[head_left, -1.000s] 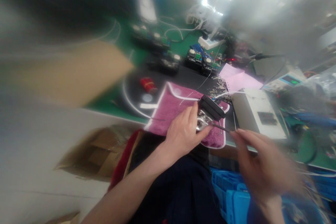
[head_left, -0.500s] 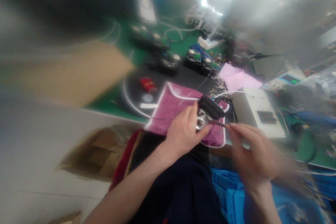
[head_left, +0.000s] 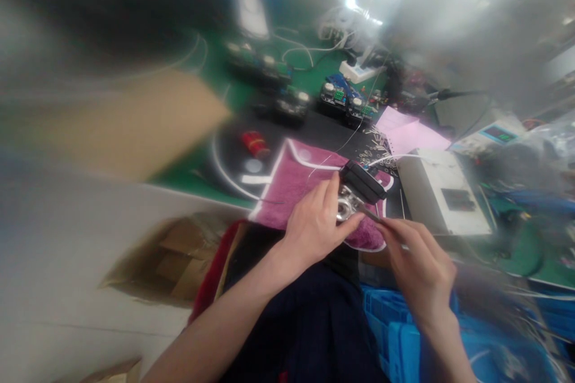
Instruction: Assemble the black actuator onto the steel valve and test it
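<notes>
A cluttered green workbench (head_left: 314,81) fills the view, blurred at its edges. Nearest, at six o'clock, sits a blue crate (head_left: 399,335). Above it the right hand (head_left: 420,272) pinches a thin tool (head_left: 369,213), tip touching the small black-and-metal assembly (head_left: 357,191) that the left hand (head_left: 314,227) clasps over a pink towel (head_left: 296,182). The work looks mid-way: the part is held, not released. At two o'clock stands a white box (head_left: 438,191); circuit boards (head_left: 344,96) lie beyond.

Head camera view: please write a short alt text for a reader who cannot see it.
The left hand steadies a small black-and-metal device on a pink towel, while the right hand holds a thin tool to it.
</notes>
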A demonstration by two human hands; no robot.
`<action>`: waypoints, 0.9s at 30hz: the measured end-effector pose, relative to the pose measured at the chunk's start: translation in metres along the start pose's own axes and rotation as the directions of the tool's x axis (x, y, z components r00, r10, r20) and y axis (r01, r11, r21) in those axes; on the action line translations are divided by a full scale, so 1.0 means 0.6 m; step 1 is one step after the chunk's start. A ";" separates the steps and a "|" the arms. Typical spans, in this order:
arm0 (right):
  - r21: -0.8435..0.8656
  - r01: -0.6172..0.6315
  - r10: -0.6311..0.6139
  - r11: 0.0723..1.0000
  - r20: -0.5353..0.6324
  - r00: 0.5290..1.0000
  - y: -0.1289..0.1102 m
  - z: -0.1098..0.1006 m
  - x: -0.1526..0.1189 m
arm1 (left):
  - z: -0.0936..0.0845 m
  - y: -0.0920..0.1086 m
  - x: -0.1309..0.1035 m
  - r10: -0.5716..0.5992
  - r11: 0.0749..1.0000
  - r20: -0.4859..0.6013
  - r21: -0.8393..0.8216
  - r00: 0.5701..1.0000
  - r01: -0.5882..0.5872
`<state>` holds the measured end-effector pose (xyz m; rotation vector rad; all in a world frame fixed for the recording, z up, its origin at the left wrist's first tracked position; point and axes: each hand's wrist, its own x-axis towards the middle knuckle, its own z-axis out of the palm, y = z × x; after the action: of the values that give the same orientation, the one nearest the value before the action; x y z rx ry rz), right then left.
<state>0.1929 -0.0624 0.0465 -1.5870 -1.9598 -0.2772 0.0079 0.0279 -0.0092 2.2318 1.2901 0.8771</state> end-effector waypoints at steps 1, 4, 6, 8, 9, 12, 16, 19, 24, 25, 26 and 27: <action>0.016 -0.008 0.008 1.000 0.009 1.000 0.001 0.000 -0.002 | 0.000 0.000 0.000 0.001 1.000 -0.005 0.005 1.000 -0.001; 0.061 -0.022 0.022 0.998 -0.002 1.000 0.000 -0.003 0.000 | 0.002 0.000 0.000 -0.002 1.000 -0.016 0.017 1.000 0.002; 0.069 -0.016 0.019 0.997 -0.043 0.999 -0.001 -0.007 0.006 | 0.002 0.000 0.000 -0.006 1.000 -0.013 0.019 1.000 0.006; 0.060 -0.003 0.008 0.998 -0.083 0.996 -0.004 -0.009 0.013 | 0.002 0.001 -0.001 -0.007 1.000 -0.013 0.021 1.000 0.008; 0.053 0.005 0.000 0.999 -0.098 0.995 -0.005 -0.010 0.017 | 0.002 0.001 -0.001 -0.005 1.000 -0.015 0.022 1.000 0.006; 0.049 0.035 -0.029 0.998 -0.113 0.993 -0.011 -0.007 0.027 | 0.003 0.000 -0.001 -0.002 1.000 -0.027 0.026 1.000 0.003; 0.041 0.066 -0.060 0.997 -0.127 0.990 -0.018 -0.001 0.038 | 0.004 0.000 -0.001 0.004 1.000 -0.029 0.013 1.000 -0.003; 0.021 0.071 -0.068 0.997 -0.140 0.988 -0.021 0.002 0.044 | 0.005 -0.001 -0.001 0.012 1.000 -0.036 0.012 0.999 -0.012; 0.014 0.063 -0.060 0.998 -0.125 0.990 -0.018 0.002 0.039 | 0.004 0.000 -0.001 0.008 1.000 -0.040 0.022 0.999 -0.007; 0.012 0.056 -0.054 0.998 -0.123 0.991 -0.016 0.002 0.034 | 0.003 0.000 -0.001 0.008 1.000 -0.035 0.018 0.999 -0.007; 0.010 0.045 -0.044 0.999 -0.121 0.992 -0.013 0.002 0.028 | 0.003 0.001 -0.001 0.006 1.000 -0.029 0.013 1.000 -0.006; 0.005 0.028 -0.028 1.000 -0.115 0.993 -0.009 0.004 0.021 | 0.002 0.001 -0.001 0.004 1.000 -0.023 0.008 1.000 -0.004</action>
<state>0.1859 -0.0525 0.0528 -1.5063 -1.8941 -0.3647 0.0088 0.0272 -0.0101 2.2371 1.3023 0.9035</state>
